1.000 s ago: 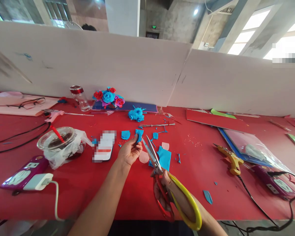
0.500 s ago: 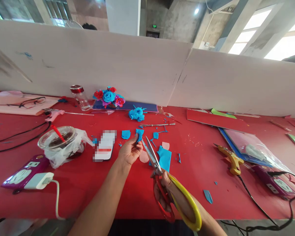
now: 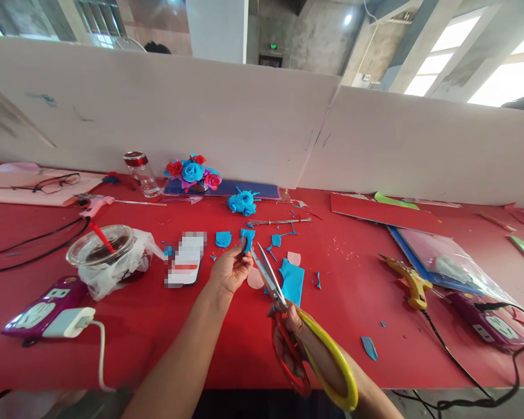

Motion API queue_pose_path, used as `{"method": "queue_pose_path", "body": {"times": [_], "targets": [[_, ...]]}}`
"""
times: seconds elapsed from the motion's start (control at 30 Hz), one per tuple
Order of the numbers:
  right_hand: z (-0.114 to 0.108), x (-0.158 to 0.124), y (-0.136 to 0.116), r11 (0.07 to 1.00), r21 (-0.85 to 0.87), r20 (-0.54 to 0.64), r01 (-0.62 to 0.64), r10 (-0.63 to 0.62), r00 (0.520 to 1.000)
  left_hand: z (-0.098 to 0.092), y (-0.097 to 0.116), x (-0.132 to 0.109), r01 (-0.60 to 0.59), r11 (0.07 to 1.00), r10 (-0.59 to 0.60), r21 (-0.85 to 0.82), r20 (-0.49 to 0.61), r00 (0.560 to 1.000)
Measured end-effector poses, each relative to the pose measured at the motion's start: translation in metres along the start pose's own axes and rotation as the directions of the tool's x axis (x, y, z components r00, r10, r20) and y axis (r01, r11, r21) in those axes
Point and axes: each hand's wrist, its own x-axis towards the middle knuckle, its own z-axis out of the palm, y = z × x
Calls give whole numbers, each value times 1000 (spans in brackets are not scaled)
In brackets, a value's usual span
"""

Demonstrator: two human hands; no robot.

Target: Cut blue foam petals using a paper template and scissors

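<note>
My left hand (image 3: pixel 231 269) pinches a small piece of blue crepe paper (image 3: pixel 247 242) between thumb and fingers. In my right hand (image 3: pixel 290 331) are large scissors (image 3: pixel 274 280) with one red and one yellow handle. Their blades stand slightly apart, tips just right of the blue piece. On the table beneath lie a larger blue paper sheet (image 3: pixel 293 281), a round pink paper piece (image 3: pixel 255 279) and a smaller pink one (image 3: pixel 294 258). Blue paper squares (image 3: pixel 223 238) rest around my hands. Behind them sit blue paper flowers (image 3: pixel 243 202) and a bundle of thin wires (image 3: pixel 279 222).
To the left are a phone (image 3: pixel 187 259), a drink cup (image 3: pixel 101 247), a power strip (image 3: pixel 48 308) and a glass bottle (image 3: pixel 143 174). A paper bouquet (image 3: pixel 193 172) stands at the back. Rightward lie a yellow glue gun (image 3: pixel 408 281), another power strip (image 3: pixel 489 326) and a red board (image 3: pixel 388 214).
A thin blue scrap now lies just right of the scissor tips, where none showed before. Both hands and the scissors hold almost the same position.
</note>
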Motion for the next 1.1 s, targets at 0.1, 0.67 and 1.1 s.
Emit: {"method": "queue_pose_path", "body": {"times": [0.1,0.67,1.1], "targets": [[0,1,0,1000,-1,-1,-4,4,1000,0,0,0,16,1000,-16,0,2,1000],[2,-2,-2,1000,8,-21,-28,28,999,2,0,-2,23,1000,-23,-20,-11,1000],[-1,8,-2,998,56,-10,27,-26,1000,4,-8,-8,-179,960,151,214,139,979]]}}
